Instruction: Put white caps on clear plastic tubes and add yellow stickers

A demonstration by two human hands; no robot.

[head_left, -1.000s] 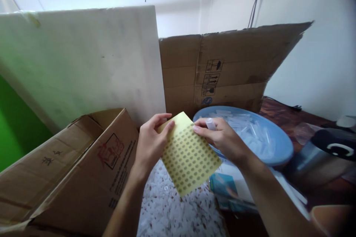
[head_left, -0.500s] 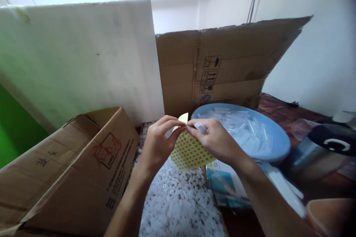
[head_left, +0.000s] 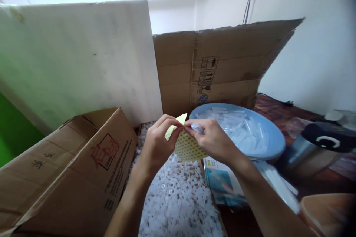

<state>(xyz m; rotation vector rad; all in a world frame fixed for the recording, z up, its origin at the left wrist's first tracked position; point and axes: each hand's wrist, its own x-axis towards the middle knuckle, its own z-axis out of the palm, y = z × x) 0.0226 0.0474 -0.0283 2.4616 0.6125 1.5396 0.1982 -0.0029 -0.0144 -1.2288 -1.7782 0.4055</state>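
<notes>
A yellow sheet (head_left: 189, 148) with rows of small round dots hangs between my hands, its upper corner bent up. My left hand (head_left: 161, 139) pinches the sheet's upper edge between thumb and fingertips. Right beside it, my right hand (head_left: 208, 135) pinches the same edge and also holds a small translucent tube (head_left: 197, 128) in its curled fingers. Both sets of fingertips nearly touch. Below them spreads a layer of small white plastic pieces (head_left: 178, 200).
An open cardboard box (head_left: 83, 170) stands at the left. A blue basin (head_left: 278, 139) of clear tubes sits right of my hands, near a steel container (head_left: 306, 155) with a dark lid. A packet (head_left: 222, 181) lies below the basin. Cardboard (head_left: 178, 59) and a white board (head_left: 83, 59) stand behind.
The yellow sheet's lower part has swung up and left a little, and more of it shows between my hands. Both hands keep their pinch. The camera view has shifted slightly.
</notes>
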